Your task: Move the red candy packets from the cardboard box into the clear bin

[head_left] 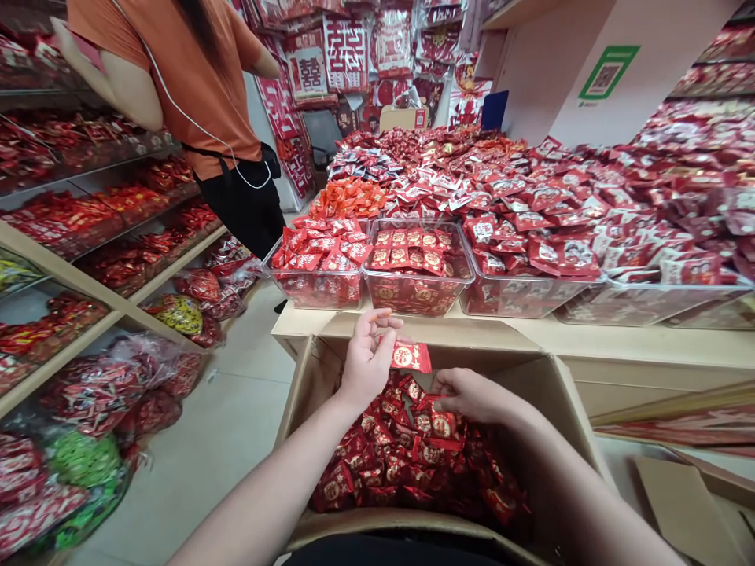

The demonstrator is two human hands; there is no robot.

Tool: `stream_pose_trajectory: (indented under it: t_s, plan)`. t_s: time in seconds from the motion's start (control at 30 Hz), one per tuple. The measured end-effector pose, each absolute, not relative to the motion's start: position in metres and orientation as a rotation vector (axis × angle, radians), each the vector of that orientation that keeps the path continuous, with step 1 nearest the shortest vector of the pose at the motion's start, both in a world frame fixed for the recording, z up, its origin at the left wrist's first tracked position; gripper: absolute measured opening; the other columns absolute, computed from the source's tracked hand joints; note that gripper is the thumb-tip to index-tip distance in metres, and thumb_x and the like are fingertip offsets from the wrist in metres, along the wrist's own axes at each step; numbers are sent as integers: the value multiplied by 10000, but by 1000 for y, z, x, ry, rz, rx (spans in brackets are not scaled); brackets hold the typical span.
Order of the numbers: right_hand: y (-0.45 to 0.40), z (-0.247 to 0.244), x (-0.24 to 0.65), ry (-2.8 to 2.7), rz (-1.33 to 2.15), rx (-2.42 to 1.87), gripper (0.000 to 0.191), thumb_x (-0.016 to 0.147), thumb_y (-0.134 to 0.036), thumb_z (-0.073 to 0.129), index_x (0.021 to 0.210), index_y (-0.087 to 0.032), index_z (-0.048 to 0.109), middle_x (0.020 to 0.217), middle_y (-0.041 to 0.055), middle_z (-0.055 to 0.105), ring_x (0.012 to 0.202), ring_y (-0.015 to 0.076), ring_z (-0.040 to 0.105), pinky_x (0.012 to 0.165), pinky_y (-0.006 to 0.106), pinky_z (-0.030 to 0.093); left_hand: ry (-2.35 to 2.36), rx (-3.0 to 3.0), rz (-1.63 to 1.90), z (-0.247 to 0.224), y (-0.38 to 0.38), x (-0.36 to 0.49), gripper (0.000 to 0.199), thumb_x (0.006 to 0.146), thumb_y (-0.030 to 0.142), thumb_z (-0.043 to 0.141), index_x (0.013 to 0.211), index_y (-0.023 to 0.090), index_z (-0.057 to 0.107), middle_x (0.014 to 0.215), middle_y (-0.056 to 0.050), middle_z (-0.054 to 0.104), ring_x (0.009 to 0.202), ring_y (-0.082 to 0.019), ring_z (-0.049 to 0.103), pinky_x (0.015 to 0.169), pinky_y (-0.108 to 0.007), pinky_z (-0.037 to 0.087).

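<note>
A cardboard box (566, 393) holds many red packets with gold print (389, 468). Above its far left part, my left hand (370, 362) is closed on a red packet (411, 356), which sticks out to the right of the thumb. My right hand (465, 395) is lower and to the right, inside the box opening, its fingers curled at another red packet (443, 424) on top of the heap. Beyond the box, a clear plastic bin (418, 291) has similar packets laid in rows.
More clear bins with red packets (531, 291) line the counter (507, 324). At the upper left a person in an orange top (194, 86) stands beside shelves (64, 283). Bagged goods (112, 377) lie low at left; flattened cardboard (684, 503) is at lower right.
</note>
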State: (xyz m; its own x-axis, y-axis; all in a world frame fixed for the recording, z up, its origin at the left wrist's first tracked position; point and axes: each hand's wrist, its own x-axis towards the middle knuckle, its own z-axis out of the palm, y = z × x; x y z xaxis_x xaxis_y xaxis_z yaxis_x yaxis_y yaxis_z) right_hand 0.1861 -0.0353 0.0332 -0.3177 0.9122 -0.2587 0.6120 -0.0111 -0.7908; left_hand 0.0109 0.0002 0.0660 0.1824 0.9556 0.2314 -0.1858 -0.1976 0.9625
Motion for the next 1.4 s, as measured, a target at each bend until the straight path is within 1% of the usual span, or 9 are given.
stream_pose_trajectory:
  t_s: [0.17, 0.3, 0.5, 0.77, 1.03, 1.13, 1.2, 1.27, 1.4]
  plan:
    - [-38, 51, 172, -1942, 846, -1307, 332, 698, -158, 545, 1027, -192, 518, 824, 39, 608, 705, 146, 553, 632, 265, 436, 886, 1382, 1145, 61, -6, 12, 210, 794, 185, 434, 1004, 189, 430, 910, -36, 541, 733, -117, 584, 725, -266, 438]
    - [-38, 66, 169, -1814, 813, -1098, 229, 770, -230, 498, 986, -229, 574, 986, 53, 597, 912, 169, 537, 816, 311, 406, 885, 1407, 1023, 67, -10, 10, 217, 821, 288, 399, 956, 166, 517, 831, -36, 591, 799, -144, 555, 750, -261, 425]
    - [-38, 63, 174, -1364, 1289, -1193, 279, 794, -394, 455, 840, -172, 618, 616, 5, 581, 561, 113, 514, 574, 240, 424, 867, 1495, 877, 71, -10, 11, 261, 779, 355, 474, 857, 160, 629, 709, -21, 610, 632, -137, 531, 589, -239, 436]
    - [-38, 62, 171, -1299, 1363, -1247, 324, 744, -451, 501, 699, -145, 598, 520, -21, 529, 447, 78, 449, 441, 192, 356, 860, 1335, 802, 62, -7, 13, 262, 719, 341, 563, 895, 149, 584, 750, -24, 619, 664, -130, 558, 599, -232, 436]
    - [-38, 61, 169, -1359, 1394, -1148, 246, 736, -378, 538, 860, -167, 530, 654, -12, 563, 559, 100, 521, 507, 214, 434, 912, 1211, 816, 66, -8, 12, 238, 666, 323, 625, 800, 131, 586, 732, -22, 624, 656, -124, 571, 616, -243, 459]
    - [-40, 63, 168, -1449, 1198, -1190, 409, 747, -346, 532, 1110, -205, 406, 764, 17, 602, 634, 131, 566, 549, 253, 474, 946, 1041, 835, 68, -8, 13, 320, 644, 330, 644, 885, 155, 526, 692, 3, 611, 587, -109, 576, 504, -211, 459]
    - [-42, 66, 166, -1674, 905, -1196, 507, 738, -278, 549, 1201, -237, 346, 1026, 84, 562, 845, 177, 566, 682, 310, 487, 980, 1008, 846, 69, -6, 11, 368, 631, 332, 657, 909, 168, 479, 620, 33, 583, 476, -79, 543, 419, -171, 414]
    - [-44, 69, 165, -1902, 571, -1171, 402, 760, -191, 507, 1151, -251, 436, 1215, 104, 439, 1034, 210, 478, 815, 352, 445, 987, 988, 831, 70, -2, 8, 382, 624, 343, 661, 893, 178, 446, 574, 57, 554, 397, -56, 500, 365, -145, 363]
    - [-42, 77, 167, -2130, 185, -1059, 292, 811, -113, 400, 1041, -238, 530, 1018, 80, 573, 918, 176, 518, 769, 319, 454, 944, 883, 866, 73, 2, 2, 334, 680, 420, 586, 864, 186, 434, 576, 51, 547, 390, -47, 492, 346, -125, 316]
